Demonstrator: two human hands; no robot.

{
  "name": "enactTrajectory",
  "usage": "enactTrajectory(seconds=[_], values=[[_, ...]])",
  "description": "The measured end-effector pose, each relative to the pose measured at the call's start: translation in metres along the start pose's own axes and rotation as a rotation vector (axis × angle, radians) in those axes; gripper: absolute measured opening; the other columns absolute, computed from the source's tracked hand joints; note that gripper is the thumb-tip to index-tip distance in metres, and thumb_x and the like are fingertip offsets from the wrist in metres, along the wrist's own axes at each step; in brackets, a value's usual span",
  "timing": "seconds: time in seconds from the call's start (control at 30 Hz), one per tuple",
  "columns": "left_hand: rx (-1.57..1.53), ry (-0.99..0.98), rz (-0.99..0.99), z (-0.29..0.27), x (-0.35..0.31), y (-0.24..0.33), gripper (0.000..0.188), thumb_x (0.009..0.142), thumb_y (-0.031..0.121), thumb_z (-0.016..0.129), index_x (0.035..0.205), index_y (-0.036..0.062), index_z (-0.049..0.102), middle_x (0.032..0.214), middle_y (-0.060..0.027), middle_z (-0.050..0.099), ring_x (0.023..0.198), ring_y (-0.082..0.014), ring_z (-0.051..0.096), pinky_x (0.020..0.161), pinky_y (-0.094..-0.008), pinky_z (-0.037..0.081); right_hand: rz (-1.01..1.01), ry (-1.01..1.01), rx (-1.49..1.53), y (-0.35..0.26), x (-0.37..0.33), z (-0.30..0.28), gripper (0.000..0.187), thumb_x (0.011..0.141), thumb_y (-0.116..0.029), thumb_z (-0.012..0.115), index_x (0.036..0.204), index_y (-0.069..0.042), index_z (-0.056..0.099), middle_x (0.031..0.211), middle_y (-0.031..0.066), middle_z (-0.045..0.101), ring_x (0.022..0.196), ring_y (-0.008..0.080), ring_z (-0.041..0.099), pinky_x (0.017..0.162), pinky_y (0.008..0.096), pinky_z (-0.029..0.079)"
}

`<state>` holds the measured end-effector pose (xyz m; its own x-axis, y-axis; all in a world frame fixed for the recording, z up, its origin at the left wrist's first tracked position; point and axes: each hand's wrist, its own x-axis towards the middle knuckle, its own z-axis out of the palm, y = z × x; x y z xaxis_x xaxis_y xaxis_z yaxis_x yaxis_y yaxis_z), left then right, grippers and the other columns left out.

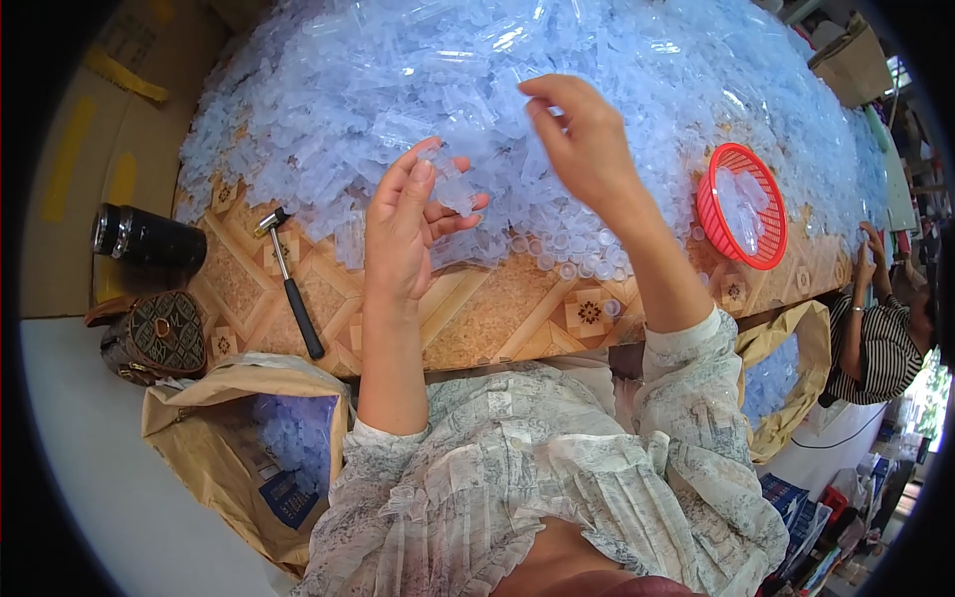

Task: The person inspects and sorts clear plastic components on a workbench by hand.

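A big heap of clear, bluish plastic pieces (328, 99) covers most of the patterned table (468, 313). My left hand (396, 231) is raised at the near edge of the heap, its thumb and fingers closed on a small clear plastic piece (456, 192). To the right and a bit farther off, my right hand (589, 144) hovers above the heap. Its thumb and forefinger are apart, and nothing shows between them; the other fingers curl inward and are partly hidden. Small round clear pieces (569, 261) lie along the table's near side, between my forearms.
A red basket (708, 207) holding clear pieces stands right. On the left are a hammer (288, 284), a black flask (159, 237) and a patterned pouch (154, 333). Paper sacks (189, 418) with plastic pieces flank me. Another person in a striped top (883, 348) works far right.
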<state>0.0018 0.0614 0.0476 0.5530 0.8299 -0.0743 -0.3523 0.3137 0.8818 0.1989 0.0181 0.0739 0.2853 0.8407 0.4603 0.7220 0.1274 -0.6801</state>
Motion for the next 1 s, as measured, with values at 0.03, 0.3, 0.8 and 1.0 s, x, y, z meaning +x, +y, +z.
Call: enactTrajectory(seconds=[0.03,0.3,0.8,1.0], values=[[0.002,0.004,0.006,0.001,0.000,0.001,0.046,0.098,0.029,0.047,0.132,-0.0006,0.041,0.114,-0.0193,0.061,0.084,-0.0284,0.069,0.064,-0.0295,0.058,-0.016,0.061,-0.140,0.017,0.006,-0.007,0.030,0.084,-0.010,0.059,0.114,-0.005,0.059,0.108,0.0189,0.060,0.095,0.0357,0.060,0.082,0.0413,0.049],[-0.074,0.028,-0.044,0.002,0.000,-0.005,0.039,0.098,0.023,0.048,0.131,0.0030,0.043,0.111,-0.0139,0.062,0.078,-0.0232,0.069,0.059,-0.0264,0.057,0.219,0.019,-0.477,0.076,0.013,-0.030,0.036,0.084,-0.022,0.062,0.115,-0.005,0.061,0.109,0.0208,0.061,0.100,0.0359,0.059,0.087,0.0415,0.047],[-0.148,-0.080,-0.015,0.021,0.008,0.000,0.044,0.097,0.029,0.050,0.132,0.0019,0.041,0.111,-0.0151,0.061,0.081,-0.0248,0.069,0.063,-0.0286,0.058,0.543,-0.065,1.100,-0.001,-0.016,-0.016,0.024,0.093,-0.012,0.054,0.114,0.000,0.054,0.105,0.0112,0.063,0.096,0.0186,0.063,0.079,0.0383,0.055],[-0.105,-0.085,0.007,0.021,0.006,-0.004,0.046,0.099,0.031,0.045,0.134,0.0005,0.039,0.114,-0.0179,0.060,0.086,-0.0295,0.068,0.067,-0.0313,0.059,0.585,-0.073,1.108,-0.002,-0.032,-0.008,0.019,0.091,-0.012,0.057,0.106,0.000,0.053,0.104,0.0124,0.062,0.098,0.0203,0.061,0.080,0.0366,0.053]])
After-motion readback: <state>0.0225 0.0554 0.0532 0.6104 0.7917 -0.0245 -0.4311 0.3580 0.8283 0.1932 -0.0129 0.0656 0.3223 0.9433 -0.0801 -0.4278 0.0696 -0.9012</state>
